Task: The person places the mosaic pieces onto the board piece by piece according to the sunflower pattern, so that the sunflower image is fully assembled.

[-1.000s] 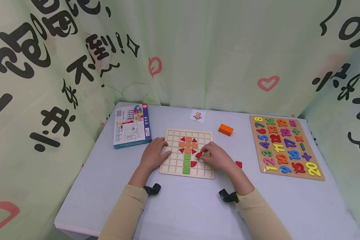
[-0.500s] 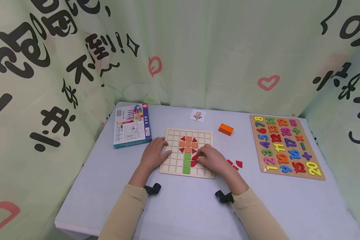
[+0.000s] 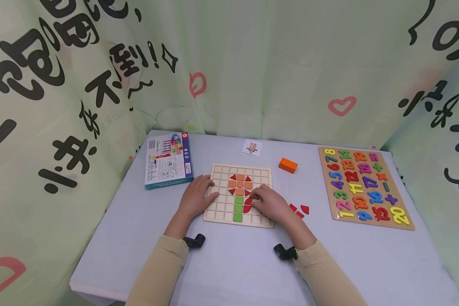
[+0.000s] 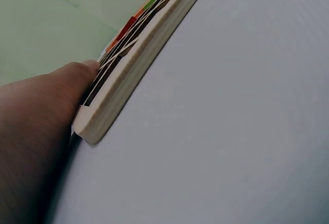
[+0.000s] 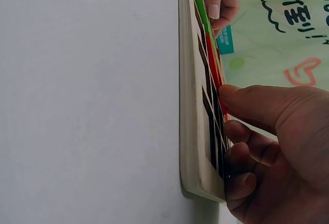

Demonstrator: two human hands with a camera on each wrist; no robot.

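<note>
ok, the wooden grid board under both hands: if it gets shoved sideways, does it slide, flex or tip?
The grid board looks like thick, rigid wood, so flex seems unlikely. It lies flat on the smooth table, so it would probably slide rather than tip. The left hand rests on its edge, likely steadying it.

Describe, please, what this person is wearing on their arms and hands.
Both arms are in long beige sleeves, left and right, reaching to the wrists. A small black camera is strapped at each wrist, left and right. Left hand and right hand are bare: no gloves.
</note>
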